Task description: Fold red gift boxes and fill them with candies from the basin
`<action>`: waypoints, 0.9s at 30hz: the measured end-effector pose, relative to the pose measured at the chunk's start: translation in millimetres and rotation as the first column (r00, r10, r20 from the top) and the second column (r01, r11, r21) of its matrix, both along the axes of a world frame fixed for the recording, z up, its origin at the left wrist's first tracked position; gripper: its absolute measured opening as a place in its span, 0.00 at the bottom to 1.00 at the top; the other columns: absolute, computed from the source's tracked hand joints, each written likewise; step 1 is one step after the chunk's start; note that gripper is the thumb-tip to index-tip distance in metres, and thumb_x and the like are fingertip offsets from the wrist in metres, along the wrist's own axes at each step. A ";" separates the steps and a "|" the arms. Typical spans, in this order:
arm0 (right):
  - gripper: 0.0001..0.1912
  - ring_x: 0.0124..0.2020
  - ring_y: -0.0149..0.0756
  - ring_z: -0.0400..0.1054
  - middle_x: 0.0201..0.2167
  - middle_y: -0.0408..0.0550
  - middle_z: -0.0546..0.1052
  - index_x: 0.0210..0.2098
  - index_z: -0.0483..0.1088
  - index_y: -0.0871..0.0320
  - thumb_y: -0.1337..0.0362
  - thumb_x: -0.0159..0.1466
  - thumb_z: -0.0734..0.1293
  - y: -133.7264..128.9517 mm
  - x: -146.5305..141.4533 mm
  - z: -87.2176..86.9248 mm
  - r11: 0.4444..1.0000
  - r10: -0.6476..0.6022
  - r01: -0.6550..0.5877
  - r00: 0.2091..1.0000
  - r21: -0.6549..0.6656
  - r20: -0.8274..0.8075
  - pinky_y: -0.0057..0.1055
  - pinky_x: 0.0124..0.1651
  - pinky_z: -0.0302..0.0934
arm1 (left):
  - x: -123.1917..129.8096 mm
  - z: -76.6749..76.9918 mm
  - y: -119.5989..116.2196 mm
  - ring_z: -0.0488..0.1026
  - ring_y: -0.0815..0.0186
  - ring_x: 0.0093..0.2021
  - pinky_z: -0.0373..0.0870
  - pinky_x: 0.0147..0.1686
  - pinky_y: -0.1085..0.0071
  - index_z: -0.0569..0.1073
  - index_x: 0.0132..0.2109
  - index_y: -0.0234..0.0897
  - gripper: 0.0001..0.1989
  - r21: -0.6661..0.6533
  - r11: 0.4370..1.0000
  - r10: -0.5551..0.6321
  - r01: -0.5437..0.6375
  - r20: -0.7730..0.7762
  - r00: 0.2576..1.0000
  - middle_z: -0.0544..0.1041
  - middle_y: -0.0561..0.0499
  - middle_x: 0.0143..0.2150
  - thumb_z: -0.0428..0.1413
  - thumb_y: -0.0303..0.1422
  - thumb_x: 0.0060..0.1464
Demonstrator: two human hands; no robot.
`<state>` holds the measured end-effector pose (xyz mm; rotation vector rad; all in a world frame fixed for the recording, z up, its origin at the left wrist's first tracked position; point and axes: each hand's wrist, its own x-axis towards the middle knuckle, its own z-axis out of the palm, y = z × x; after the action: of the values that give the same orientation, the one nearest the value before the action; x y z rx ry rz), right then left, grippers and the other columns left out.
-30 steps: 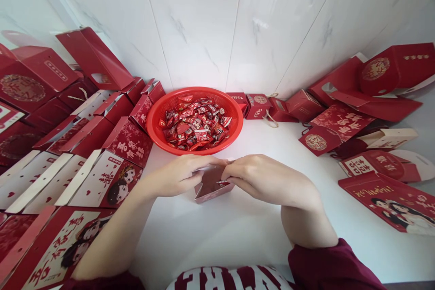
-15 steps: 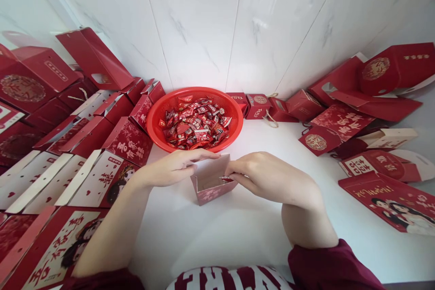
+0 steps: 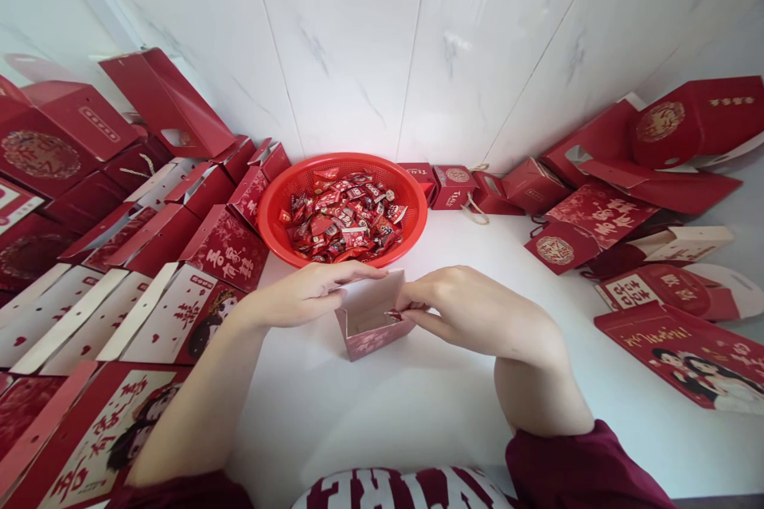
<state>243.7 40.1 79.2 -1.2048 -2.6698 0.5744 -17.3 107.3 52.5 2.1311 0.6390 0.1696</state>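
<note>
An open red paper candy box [image 3: 375,342] stands on the white table in front of me, its pale inside showing. My left hand [image 3: 310,294] grips its left and back edge, the fingers stretched along the rim and the thumb beside it. At the right side of the opening, my right hand [image 3: 445,306] pinches a small red-wrapped candy [image 3: 394,315] between thumb and fingers, mostly covered by them. The bottom of the box is only partly visible. Just behind the box sits a red plastic basket [image 3: 268,227] filled with wrapped candies [image 3: 346,215].
Rows of red and white boxes [image 3: 224,246] crowd the left side. Small red boxes [image 3: 454,184] line the tiled wall behind the basket. More boxes lie piled on the right, with a flat printed box [image 3: 680,358] nearest me.
The candy in my right fingers has shifted slightly, and less of its wrapper shows. My left hand and the box have stayed in place.
</note>
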 end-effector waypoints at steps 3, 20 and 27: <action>0.09 0.31 0.31 0.69 0.31 0.42 0.78 0.35 0.72 0.56 0.68 0.68 0.60 0.5 -0.3 -1.1 1.000 0.001 -0.002 1.000 -0.008 -0.014 0.28 0.35 0.56 | 0.1 -0.2 -0.3 0.60 0.64 0.68 0.58 0.67 0.66 0.61 0.66 0.47 0.31 0.005 1.000 -0.001 0.001 -0.002 1.000 0.63 0.55 0.68 0.44 0.20 0.59; 0.08 0.21 0.30 0.60 0.21 0.41 0.71 0.35 0.66 0.57 0.65 0.70 0.57 -0.9 -11.6 -1.4 0.976 -0.151 0.140 0.987 0.167 0.053 0.29 0.27 0.44 | 0.3 -2.1 -0.3 0.61 0.62 0.67 0.59 0.66 0.64 0.60 0.67 0.48 0.32 0.007 1.000 0.000 0.000 0.010 1.000 0.61 0.53 0.69 0.45 0.20 0.60; 0.08 0.21 0.30 0.58 0.21 0.40 0.70 0.36 0.66 0.55 0.64 0.70 0.57 2.8 -9.4 -1.7 0.983 -0.132 0.130 0.991 0.128 0.007 0.29 0.27 0.45 | 0.3 -1.3 -0.8 0.63 0.61 0.66 0.61 0.65 0.62 0.61 0.67 0.48 0.30 0.007 1.000 -0.006 0.006 0.016 1.000 0.63 0.52 0.68 0.45 0.21 0.60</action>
<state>234.4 42.8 77.5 -1.3401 -2.5702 0.3705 -17.0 106.4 51.3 2.1358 0.6234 0.1857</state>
